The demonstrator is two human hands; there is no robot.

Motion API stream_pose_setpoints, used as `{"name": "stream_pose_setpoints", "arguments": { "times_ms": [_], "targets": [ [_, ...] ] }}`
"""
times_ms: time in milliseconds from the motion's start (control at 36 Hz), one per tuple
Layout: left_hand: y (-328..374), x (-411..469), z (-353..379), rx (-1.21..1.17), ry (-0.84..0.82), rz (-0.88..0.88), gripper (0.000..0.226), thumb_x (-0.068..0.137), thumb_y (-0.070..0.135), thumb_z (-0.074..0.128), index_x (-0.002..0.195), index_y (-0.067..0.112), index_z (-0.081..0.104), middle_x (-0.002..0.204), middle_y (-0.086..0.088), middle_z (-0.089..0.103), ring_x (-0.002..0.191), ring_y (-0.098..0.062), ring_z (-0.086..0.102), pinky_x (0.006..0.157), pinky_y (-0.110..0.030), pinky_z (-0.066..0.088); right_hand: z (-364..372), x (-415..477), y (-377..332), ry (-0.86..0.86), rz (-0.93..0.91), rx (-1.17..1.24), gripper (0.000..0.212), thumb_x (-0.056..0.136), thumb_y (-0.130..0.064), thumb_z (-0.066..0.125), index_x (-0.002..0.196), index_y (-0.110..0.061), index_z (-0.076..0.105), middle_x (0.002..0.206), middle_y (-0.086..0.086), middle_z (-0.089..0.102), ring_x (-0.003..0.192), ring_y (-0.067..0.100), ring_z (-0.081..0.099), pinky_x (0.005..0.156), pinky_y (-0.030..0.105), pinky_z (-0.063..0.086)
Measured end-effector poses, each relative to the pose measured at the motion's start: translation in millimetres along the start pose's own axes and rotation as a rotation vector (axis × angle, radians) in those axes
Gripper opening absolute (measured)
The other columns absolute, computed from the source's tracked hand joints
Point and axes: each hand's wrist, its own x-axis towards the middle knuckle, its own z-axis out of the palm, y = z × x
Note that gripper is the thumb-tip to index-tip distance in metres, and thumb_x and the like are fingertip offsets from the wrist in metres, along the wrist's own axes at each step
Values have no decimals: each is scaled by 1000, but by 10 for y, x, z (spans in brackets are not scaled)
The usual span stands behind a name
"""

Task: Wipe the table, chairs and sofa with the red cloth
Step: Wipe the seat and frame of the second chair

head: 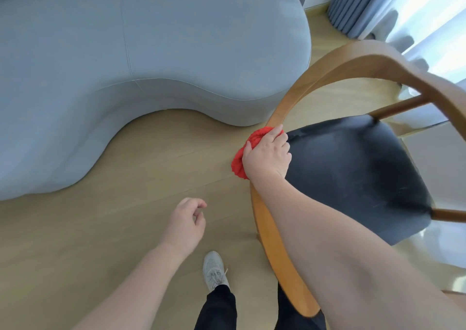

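The grey sofa [126, 52] fills ten o'clock. At six o'clock the left hand [185, 225] hangs loosely curled, holding nothing. At centre the right hand [267, 156] grips the red cloth [238, 164], bunched on the chair [340, 65] rail: the chair step, I judge. The next move should slide it along the rail towards one o'clock. Pale wood floor [126, 229]; curtain [353, 4] at one o'clock.

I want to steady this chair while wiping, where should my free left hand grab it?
Probably the curved wooden rail nearer you than the red cloth, left hand coming from its outer, floor side. It is a slim band, clear on both faces, so fingers can wrap it.
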Motion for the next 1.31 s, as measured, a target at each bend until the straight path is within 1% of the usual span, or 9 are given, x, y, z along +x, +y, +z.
{"name": "stream_pose_setpoints", "arguments": {
  "times_ms": [306, 528, 611, 722, 833, 889, 1000, 1111, 1306],
  "targets": [
    [346, 28, 179, -20, 43, -73, 23, 87, 1, 54, 99, 17, 64, 88, 15, 51, 74, -8, 53, 74, -23, 43, -144, 670, -243, -31, 161, 92, 91, 91, -30, 53, 148, 3, -11, 141, 19, 27, 122, 28, 39, 92, 35, 39],
    [581, 117, 110, -16, 88, -21, 24, 86, 0, 53, 98, 19, 63, 89, 15, 51, 77, -8, 53, 75, -22, 43, -336, 846, -187, -111, 120, 251, 109, 87, -55, 56, 147, 0, -18, 150, 26, 14, 134, 37, 30, 104, 43, 35],
    [708, 165, 148, -4, 60, -20, 23, 88, 3, 51, 100, 21, 61, 90, 17, 49, 74, -2, 52, 70, -18, 42, -401, 793, -17, -163, -36, 209, 98, 90, -63, 40, 149, -13, -20, 150, 29, 14, 127, 41, 40, 94, 47, 44],
    [941, 294, 249, -26, 86, 10, 23, 90, 4, 48, 102, 19, 60, 95, 13, 50, 78, 2, 50, 69, -11, 38, -575, 794, 273, -146, -272, -32, 79, 93, -64, 23, 151, -23, -12, 140, 24, 33, 105, 39, 56, 77, 42, 44],
    [1158, 419, 431, -14, 142, 26, 22, 94, 12, 47, 111, 18, 58, 110, 10, 50, 92, -2, 50, 78, -16, 38, -776, 860, 502, 103, -541, -241, 64, 97, -53, 29, 147, -15, 26, 130, 17, 45, 107, 34, 53, 82, 42, 42],
    [1238, 480, 544, 15, 176, 26, 23, 94, 17, 48, 116, 20, 56, 117, 10, 47, 106, -6, 48, 86, -15, 34, -843, 913, 566, 185, -796, -202, 50, 98, -44, 38, 137, -13, 44, 127, 15, 49, 108, 35, 53, 86, 44, 42],
    [1375, 618, 775, 88, 247, 30, 32, 94, 24, 48, 126, 19, 51, 129, 4, 45, 120, -14, 41, 99, -26, 35, -866, 1102, 623, 107, -1375, -159, 41, 99, -37, 41, 128, -12, 56, 136, 12, 52, 124, 34, 49, 107, 47, 35],
    [1490, 729, 987, 59, 339, -29, 35, 92, 21, 51, 127, 15, 49, 132, -5, 44, 120, -22, 43, 96, -35, 41, -777, 1248, 650, -56, -1463, -206, 48, 101, -41, 31, 131, -14, 57, 139, 9, 53, 131, 32, 45, 113, 50, 28],
    [1526, 861, 1120, 44, 489, -64, 33, 91, 15, 51, 123, 11, 51, 122, -7, 54, 109, -23, 51, 86, -32, 43, -551, 1408, 544, 116, -1505, -124, 43, 102, -37, 30, 107, -12, 65, 106, 6, 66, 102, 31, 58, 97, 45, 39]
  ]
}}
